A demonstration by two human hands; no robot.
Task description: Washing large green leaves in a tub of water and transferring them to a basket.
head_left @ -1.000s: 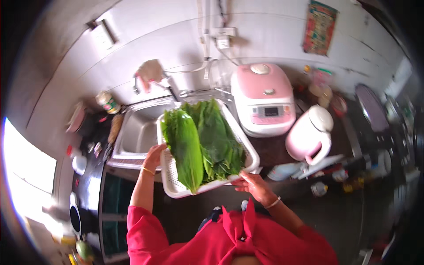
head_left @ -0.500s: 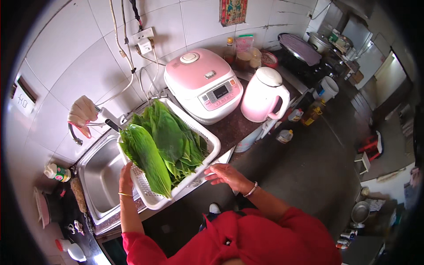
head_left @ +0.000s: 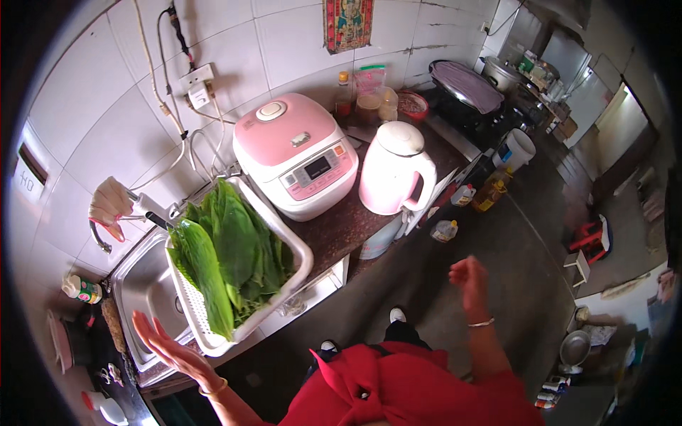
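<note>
A white perforated plastic basket [head_left: 302, 259] rests across the sink's right edge and the counter. Long green leaves [head_left: 238, 245] lie heaped inside it, one broad leaf hanging toward the near rim. My left hand [head_left: 170, 348], fingers stretched out and holding nothing, is over the near edge of the sink, just left of the basket and apart from it. Well to the right of the counter, my right hand [head_left: 469, 280] is raised above the floor with its fingers curled in; nothing shows in it. Each wrist wears a bracelet.
A metal sink [head_left: 131, 302] lies left of the basket, beneath a faucet [head_left: 99, 238] draped with a glove. Behind the basket stand a pink rice cooker [head_left: 295, 153] and a pink-white electric kettle [head_left: 398, 170]. Bottles [head_left: 490, 193] stand on the floor at right.
Both hands have come away from the basket. The left moved down and opened; the right swung out to the right and curled. The view has shifted, and the basket stays by the sink.
</note>
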